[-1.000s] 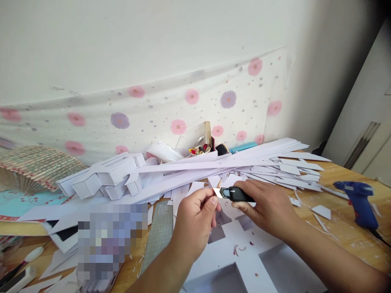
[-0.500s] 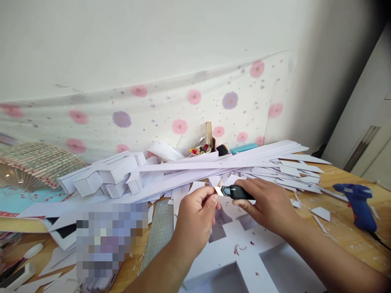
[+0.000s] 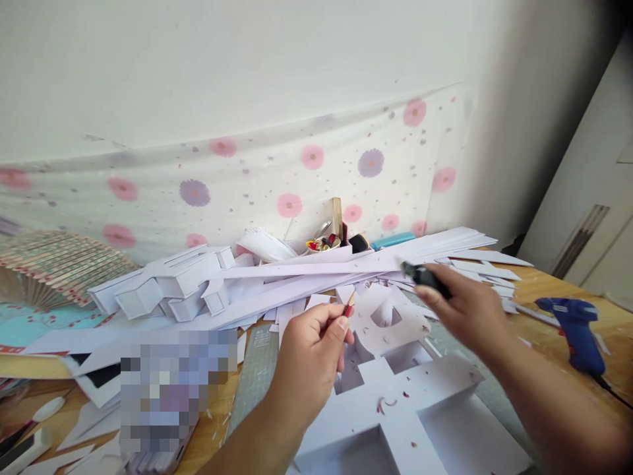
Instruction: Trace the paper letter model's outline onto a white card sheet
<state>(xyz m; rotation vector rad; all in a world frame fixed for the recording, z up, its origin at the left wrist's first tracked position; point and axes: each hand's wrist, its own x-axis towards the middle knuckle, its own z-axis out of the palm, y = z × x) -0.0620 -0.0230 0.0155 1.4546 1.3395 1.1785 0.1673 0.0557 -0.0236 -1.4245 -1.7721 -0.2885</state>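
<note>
My left hand (image 3: 316, 359) pinches a dark red pencil (image 3: 349, 306) whose bare wood tip points upward; the rest of it is hidden in my fingers. My right hand (image 3: 465, 310) is wrapped round a black utility knife (image 3: 426, 280), raised to the right of the pencil and apart from it; its blade end is blurred. Beneath both hands lies a white board model (image 3: 395, 389) with square openings, sprinkled with reddish pencil shavings (image 3: 386, 404).
A blue glue gun (image 3: 576, 330) stands at the right. White board strips (image 3: 316, 269) and a white block model (image 3: 182, 280) lie along the back. A green cutting mat (image 3: 254, 363) shows under the model. At the left are a folding fan (image 3: 64, 264) and a blurred-out object (image 3: 173, 396).
My right hand has swung the knife up and right, away from the pencil. The pencil's tip now shows above my left hand, which has barely moved.
</note>
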